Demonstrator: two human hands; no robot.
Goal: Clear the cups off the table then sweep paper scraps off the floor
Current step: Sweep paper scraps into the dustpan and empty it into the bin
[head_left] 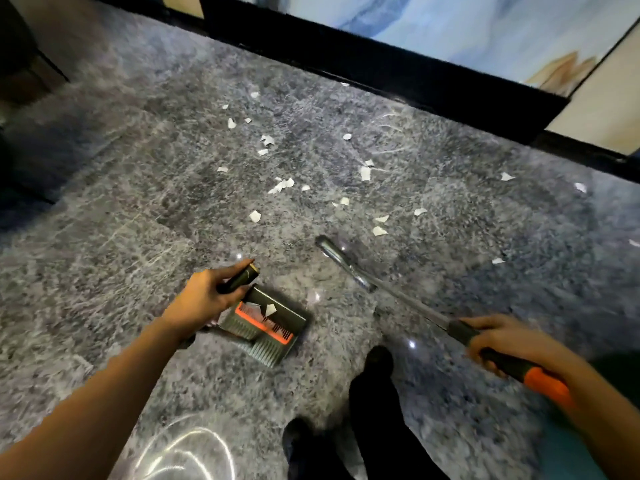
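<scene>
Your left hand [204, 296] and right hand [502, 341] bare, forearms [104, 375] bare too, black trousers [381, 417], black shoes [379, 358].

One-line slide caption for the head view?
Left hand holds the dustpan handle, right hand grips the broom, paper scraps litter the grey floor.

Head-worn view — looking steeply down at floor [138, 202].

glossy stone floor [138, 209], paper scraps [284, 184], metal broom shaft [398, 294]
</scene>
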